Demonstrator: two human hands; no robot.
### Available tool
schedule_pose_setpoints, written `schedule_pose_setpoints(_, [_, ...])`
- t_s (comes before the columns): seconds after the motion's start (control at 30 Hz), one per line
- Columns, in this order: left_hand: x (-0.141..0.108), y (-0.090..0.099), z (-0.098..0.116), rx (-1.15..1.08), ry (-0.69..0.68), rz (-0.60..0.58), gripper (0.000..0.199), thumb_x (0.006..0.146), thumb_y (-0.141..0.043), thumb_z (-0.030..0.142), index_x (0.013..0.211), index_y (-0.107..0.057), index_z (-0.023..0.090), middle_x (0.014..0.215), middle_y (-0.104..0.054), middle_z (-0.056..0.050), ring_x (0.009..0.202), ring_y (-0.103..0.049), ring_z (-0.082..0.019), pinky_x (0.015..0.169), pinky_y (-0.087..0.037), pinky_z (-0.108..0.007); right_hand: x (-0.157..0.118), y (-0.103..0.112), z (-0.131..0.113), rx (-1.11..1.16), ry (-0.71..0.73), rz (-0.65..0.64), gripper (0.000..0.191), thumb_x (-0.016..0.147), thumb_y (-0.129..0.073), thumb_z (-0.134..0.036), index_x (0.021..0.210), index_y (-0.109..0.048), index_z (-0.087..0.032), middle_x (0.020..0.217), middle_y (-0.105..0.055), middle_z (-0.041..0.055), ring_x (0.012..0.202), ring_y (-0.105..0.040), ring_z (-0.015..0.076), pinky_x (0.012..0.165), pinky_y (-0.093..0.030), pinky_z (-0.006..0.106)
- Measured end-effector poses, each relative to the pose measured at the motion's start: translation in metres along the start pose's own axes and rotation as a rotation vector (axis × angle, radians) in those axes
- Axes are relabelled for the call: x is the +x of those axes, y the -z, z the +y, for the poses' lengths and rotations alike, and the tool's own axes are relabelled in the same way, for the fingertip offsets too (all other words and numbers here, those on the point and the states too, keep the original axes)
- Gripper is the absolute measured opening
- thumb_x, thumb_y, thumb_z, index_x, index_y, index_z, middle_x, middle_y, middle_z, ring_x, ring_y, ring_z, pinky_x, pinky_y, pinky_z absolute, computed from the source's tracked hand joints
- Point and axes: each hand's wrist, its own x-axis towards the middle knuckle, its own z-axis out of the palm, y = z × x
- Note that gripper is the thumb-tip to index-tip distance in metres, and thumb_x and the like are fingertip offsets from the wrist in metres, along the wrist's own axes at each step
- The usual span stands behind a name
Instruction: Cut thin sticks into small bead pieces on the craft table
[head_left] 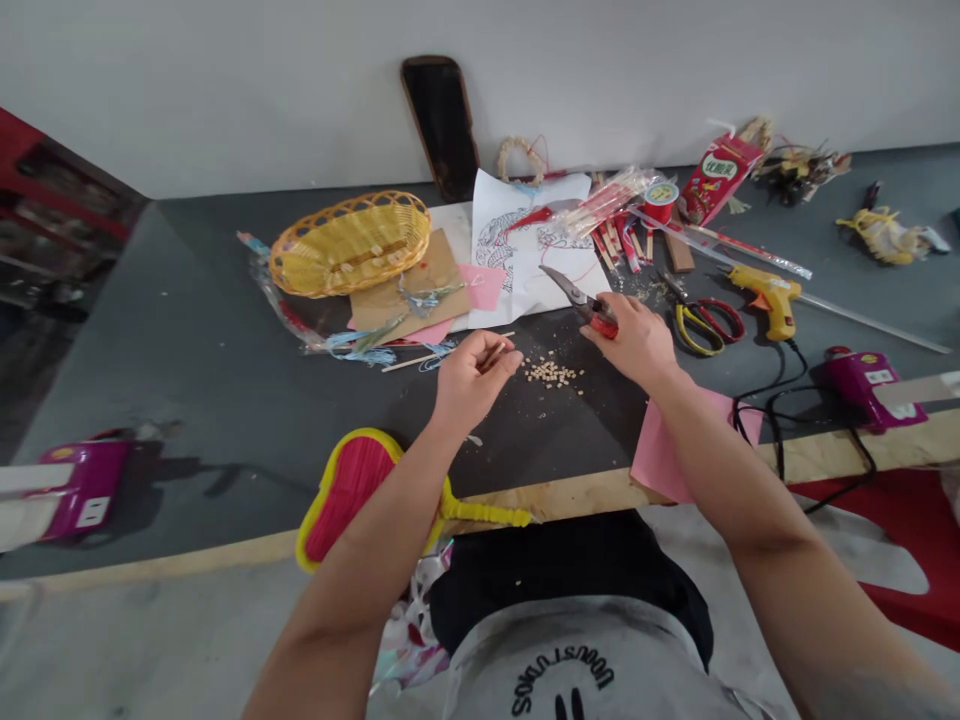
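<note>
My left hand (478, 377) is closed around a thin wooden stick (501, 339), whose pale end pokes out past the fingers. In my right hand (636, 340) is a pair of pruning shears (571, 290) with red handles, its blades pointing up and to the left. The fingers hide most of the handles. Between the two hands, a small heap of short cut wooden pieces (553, 373) lies on the dark grey table (225, 400). A second thin stick (409, 362) rests on the table just left of my left hand.
A yellow woven basket (352, 245) sits at the back left, near papers and tassels. Scissors (705, 325), a yellow glue gun (766, 297) and its cable lie right. A red and yellow fan-shaped item (352, 490) overhangs the front edge. A phone (441, 125) leans on the wall.
</note>
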Motion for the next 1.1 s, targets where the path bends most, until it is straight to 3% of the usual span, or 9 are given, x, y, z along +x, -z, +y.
schedule_pose_setpoints(0.1, [0.005,0.013,0.009,0.163,-0.032,0.067,0.022,0.082,-0.066,0.041,0.086,-0.067,0.019,0.067,-0.063,0.001,0.061,-0.056,-0.013,0.061,-0.043,-0.025,0.000,-0.001,0.000,0.006,0.009,0.015,0.041,0.090,-0.063,-0.043,0.126,-0.059,-0.024,0.121,-0.070,0.0139,0.105,-0.066,0.0326,0.082,-0.046,0.042])
schedule_pose_setpoints(0.23, [0.031,0.047,0.013,0.537,-0.046,0.192,0.014,0.084,-0.062,0.032,0.082,-0.069,0.020,0.074,-0.070,-0.003,0.069,-0.061,-0.018,0.068,-0.045,-0.030,0.001,0.000,-0.002,0.024,-0.038,0.013,0.037,0.086,-0.068,-0.041,0.117,-0.057,-0.023,0.109,-0.071,0.0111,0.094,-0.066,0.0289,0.075,-0.045,0.038])
schedule_pose_setpoints(0.33, [0.058,0.073,0.003,0.800,0.084,0.291,0.007,0.080,-0.064,0.022,0.083,-0.071,0.021,0.086,-0.075,-0.006,0.084,-0.066,-0.025,0.078,-0.046,-0.035,0.002,0.003,-0.001,0.040,-0.078,0.001,0.028,0.085,-0.070,-0.040,0.104,-0.059,-0.023,0.100,-0.070,0.0089,0.087,-0.065,0.0260,0.069,-0.043,0.034])
schedule_pose_setpoints(0.43, [0.078,0.086,-0.012,0.931,0.197,0.251,0.007,0.079,-0.066,0.024,0.083,-0.071,0.020,0.086,-0.074,-0.008,0.088,-0.066,-0.028,0.080,-0.046,-0.035,0.003,0.006,0.002,0.031,-0.013,0.011,0.021,0.089,-0.064,-0.042,0.081,-0.059,-0.023,0.100,-0.069,0.0092,0.091,-0.063,0.0256,0.069,-0.043,0.034])
schedule_pose_setpoints(0.6, [0.091,0.088,-0.026,0.982,0.220,0.225,0.014,0.080,-0.064,0.027,0.089,-0.072,0.020,0.085,-0.074,-0.009,0.089,-0.065,-0.028,0.079,-0.044,-0.034,0.006,0.007,0.010,0.095,0.015,0.075,0.030,0.093,-0.057,-0.043,0.070,-0.057,-0.023,0.094,-0.068,0.0092,0.090,-0.061,0.0246,0.068,-0.043,0.035])
schedule_pose_setpoints(0.87, [0.098,0.090,-0.022,1.114,0.174,0.105,0.013,0.082,-0.058,0.027,0.075,-0.068,0.020,0.076,-0.069,-0.008,0.079,-0.063,-0.027,0.067,-0.037,-0.033,0.007,0.000,0.011,0.141,0.034,0.117,0.030,0.091,-0.058,-0.044,0.070,-0.059,-0.022,0.095,-0.069,0.0079,0.086,-0.060,0.0215,0.064,-0.040,0.032])
schedule_pose_setpoints(1.1, [0.097,0.106,-0.030,0.760,0.215,0.249,0.011,0.069,-0.064,0.028,0.075,-0.067,0.020,0.059,-0.056,0.000,0.060,-0.052,-0.018,0.060,-0.037,-0.030,0.006,-0.003,0.011,0.134,0.054,0.093,0.027,0.091,-0.060,-0.041,0.071,-0.059,-0.022,0.095,-0.068,0.0068,0.087,-0.061,0.0208,0.067,-0.041,0.032])
